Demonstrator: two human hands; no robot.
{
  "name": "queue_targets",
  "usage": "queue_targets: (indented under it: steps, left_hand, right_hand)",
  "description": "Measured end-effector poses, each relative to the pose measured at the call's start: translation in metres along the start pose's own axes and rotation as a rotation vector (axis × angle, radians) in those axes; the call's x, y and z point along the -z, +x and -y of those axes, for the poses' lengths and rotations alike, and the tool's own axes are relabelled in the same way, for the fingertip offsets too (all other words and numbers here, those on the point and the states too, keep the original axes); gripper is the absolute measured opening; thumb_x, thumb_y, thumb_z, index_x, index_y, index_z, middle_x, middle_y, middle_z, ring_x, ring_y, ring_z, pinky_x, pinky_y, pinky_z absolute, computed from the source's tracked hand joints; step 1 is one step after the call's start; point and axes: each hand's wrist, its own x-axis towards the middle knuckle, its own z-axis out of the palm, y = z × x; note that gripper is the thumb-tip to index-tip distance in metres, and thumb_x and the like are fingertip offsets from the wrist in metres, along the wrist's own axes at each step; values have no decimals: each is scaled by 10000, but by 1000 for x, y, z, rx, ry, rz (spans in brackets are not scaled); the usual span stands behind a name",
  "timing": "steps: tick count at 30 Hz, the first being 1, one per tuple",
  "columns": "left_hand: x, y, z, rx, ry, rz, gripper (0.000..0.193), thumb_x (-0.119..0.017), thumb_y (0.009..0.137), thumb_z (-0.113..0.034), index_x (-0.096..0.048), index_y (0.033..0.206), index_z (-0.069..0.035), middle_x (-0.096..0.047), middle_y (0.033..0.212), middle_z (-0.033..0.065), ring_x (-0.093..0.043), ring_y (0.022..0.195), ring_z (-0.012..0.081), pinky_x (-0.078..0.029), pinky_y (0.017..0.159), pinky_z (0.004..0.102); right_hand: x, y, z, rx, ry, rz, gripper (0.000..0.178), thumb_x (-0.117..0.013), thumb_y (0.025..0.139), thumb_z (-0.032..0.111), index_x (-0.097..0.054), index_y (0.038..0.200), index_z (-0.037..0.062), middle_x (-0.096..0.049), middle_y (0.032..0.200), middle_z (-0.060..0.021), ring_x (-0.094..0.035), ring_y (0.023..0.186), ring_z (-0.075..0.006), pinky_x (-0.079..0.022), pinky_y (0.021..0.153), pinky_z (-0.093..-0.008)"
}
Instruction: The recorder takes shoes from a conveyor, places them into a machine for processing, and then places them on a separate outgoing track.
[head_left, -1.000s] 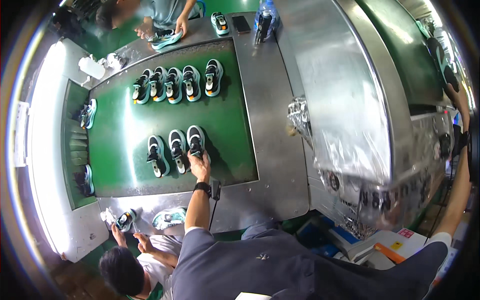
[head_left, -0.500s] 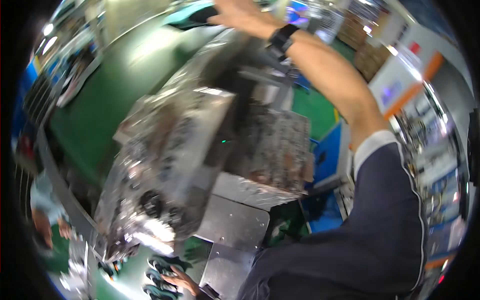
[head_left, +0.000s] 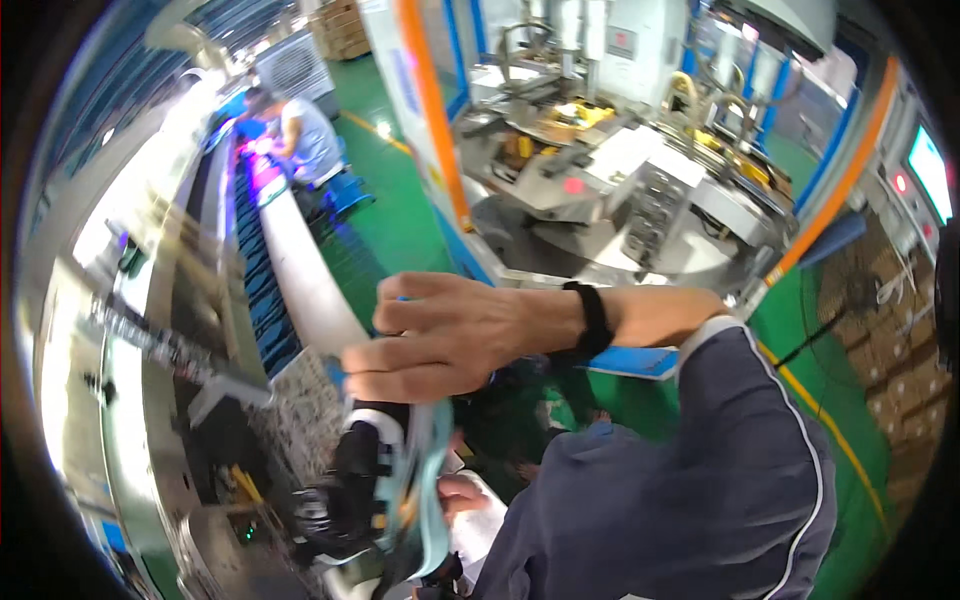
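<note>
My right hand [head_left: 440,338] reaches across from the right, fingers curled over the top of some black and teal shoe-like pieces [head_left: 432,500]. These hang below it, black on the left with curved teal strips on the right. Lower down, my left hand [head_left: 462,495] shows only in part, its fingers against the teal strip. Most of that hand is hidden behind the pieces and blurred. A speckled grey carton [head_left: 305,412] stands just left of the pieces.
A long pale conveyor [head_left: 312,270] runs away at left, where a person [head_left: 305,135] sits on a blue stool. A large machine with orange posts [head_left: 432,110] and a round metal table [head_left: 690,255] stands ahead. A screen panel [head_left: 930,170] is at far right.
My view has swung right, from the plastic-wrapped boxes to the machine. My right hand has come from the far top down near my left hand, at the black and teal pieces.
</note>
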Motion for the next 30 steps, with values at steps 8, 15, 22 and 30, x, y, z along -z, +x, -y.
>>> queue_targets:
  steps: [8, 15, 22, 30]
  left_hand:
    - [-76, 183, 184, 59, -97, 88, 589, -426, 919, -359, -412, 1337, 57, -577, 1153, 192, -595, 937, 302, -483, 804, 391]
    - [-118, 305, 351, 14, 802, -122, 723, -655, 860, -165, -285, 1459, 0, -504, 1318, 159, -537, 1140, 221, -451, 943, 320]
    - [-128, 450, 521, 636, 711, 152, 802, -614, 906, -399, -250, 1466, 45, -390, 1453, 226, -442, 1298, 267, -387, 1039, 326]
    - [-62, 631, 708, 629, 1208, -37, 573, -790, 727, -321, -592, 1086, 80, -657, 1062, 252, -645, 972, 313, -485, 850, 397]
  right_hand:
    - [208, -179, 30, -1327, 302, -21, 539, -626, 894, 138, -420, 1380, 26, -555, 1305, -129, -587, 1096, -272, -480, 934, -371]
    - [283, -323, 39, -1934, 429, -567, 790, -791, 746, 229, -379, 1372, -23, -602, 1103, -109, -583, 934, -142, -498, 804, -296]
    - [418, -464, 42, -2220, -87, -982, 588, -772, 702, 115, -527, 1214, -40, -597, 1087, -107, -597, 912, -170, -504, 818, -299]
    - [520, -493, 61, -2001, -574, -877, 563, -659, 700, 85, -527, 1236, -25, -580, 1139, -88, -565, 1019, -160, -447, 933, -291]
